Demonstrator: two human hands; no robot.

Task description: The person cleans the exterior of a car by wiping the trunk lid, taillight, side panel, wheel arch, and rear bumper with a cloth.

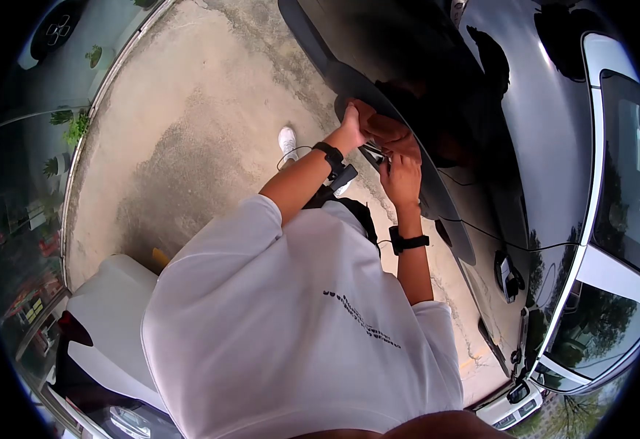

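Note:
Beside a dark, glossy car body (378,44), my left hand (352,128) touches the edge of a long matte black trim strip (334,73). Its thumb points up along the strip and its other fingers are mostly hidden. Just to the right, my right hand (403,179) is closed, fingertips curled in at the strip's lower edge. A small dark and metallic part shows by those fingers, too small to name. Brownish shapes on the panel above both hands look like their reflection. Each wrist wears a black band (411,241).
A thin black cable (506,245) runs across the car side to the right. Pale concrete ground (166,95) lies left, with a white shoe (287,143) on it. Glass with potted plants (95,56) lines the far left; a white car part (111,314) is behind me.

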